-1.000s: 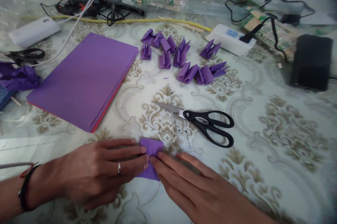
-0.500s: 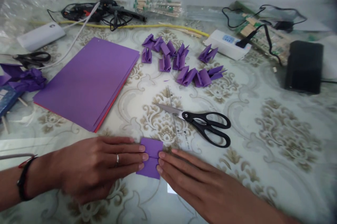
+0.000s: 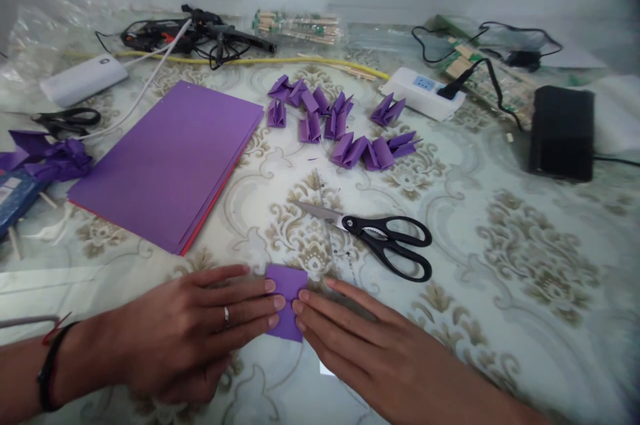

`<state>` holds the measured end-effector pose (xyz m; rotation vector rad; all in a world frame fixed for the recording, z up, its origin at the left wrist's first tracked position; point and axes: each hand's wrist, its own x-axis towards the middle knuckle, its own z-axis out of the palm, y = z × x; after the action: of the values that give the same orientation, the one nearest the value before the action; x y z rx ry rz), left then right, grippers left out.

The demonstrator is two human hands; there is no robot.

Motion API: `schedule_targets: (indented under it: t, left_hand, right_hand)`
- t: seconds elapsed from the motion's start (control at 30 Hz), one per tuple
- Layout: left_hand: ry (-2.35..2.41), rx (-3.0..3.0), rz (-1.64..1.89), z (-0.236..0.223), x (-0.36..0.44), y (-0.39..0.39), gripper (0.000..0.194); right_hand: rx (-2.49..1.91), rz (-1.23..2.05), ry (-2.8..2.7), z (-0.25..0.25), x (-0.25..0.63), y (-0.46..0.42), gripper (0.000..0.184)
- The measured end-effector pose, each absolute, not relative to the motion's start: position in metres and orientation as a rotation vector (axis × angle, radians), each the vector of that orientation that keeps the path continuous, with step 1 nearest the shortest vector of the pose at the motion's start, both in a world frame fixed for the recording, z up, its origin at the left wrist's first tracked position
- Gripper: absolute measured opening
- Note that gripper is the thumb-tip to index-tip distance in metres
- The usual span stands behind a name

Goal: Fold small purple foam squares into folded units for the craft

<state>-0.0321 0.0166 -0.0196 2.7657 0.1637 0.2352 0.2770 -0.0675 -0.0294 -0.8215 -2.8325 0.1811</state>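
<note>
A small folded piece of purple paper (image 3: 287, 282) lies flat on the patterned tablecloth (image 3: 465, 358), a crease running across its middle. My left hand (image 3: 185, 325), with a ring and a dark wristband, rests its outstretched fingertips on the paper's left side. From the right, the fingertips of my right hand (image 3: 370, 352) press on the opposite side. Both sets of fingers are extended and nearly meet at the crease. Just beyond the paper are black-handled scissors (image 3: 380, 235), blades pointing left. Beside the blades lies a clear ruler (image 3: 327, 212).
A stack of purple sheets (image 3: 170, 158) with red beneath is at left. Several folded purple paper pieces (image 3: 337, 115) stand at the back. A white power strip (image 3: 425, 92), a black box (image 3: 563, 134), a white power bank (image 3: 84, 80) and a yellow cable (image 3: 280, 60) lie around them.
The camera view has shifted slightly. Both hands stay on the purple paper, the right fingertips a little closer to the left ones.
</note>
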Motion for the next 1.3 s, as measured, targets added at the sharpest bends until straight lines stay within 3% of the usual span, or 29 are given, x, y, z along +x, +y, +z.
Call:
schedule_targets:
  t: [0.87,1.3]
  left_hand:
    - [0.159,2.785,0.369,-0.024,-0.039,0.014,0.054]
    - [0.145,2.673,0.306,-0.013,-0.012,0.023,0.024]
  right_hand:
    - [-0.895,0.255,-2.784,-0.032,0.276,-0.078,0.039]
    - [-0.975,0.221,-2.765,-0.033,0.267,-0.076,0.039]
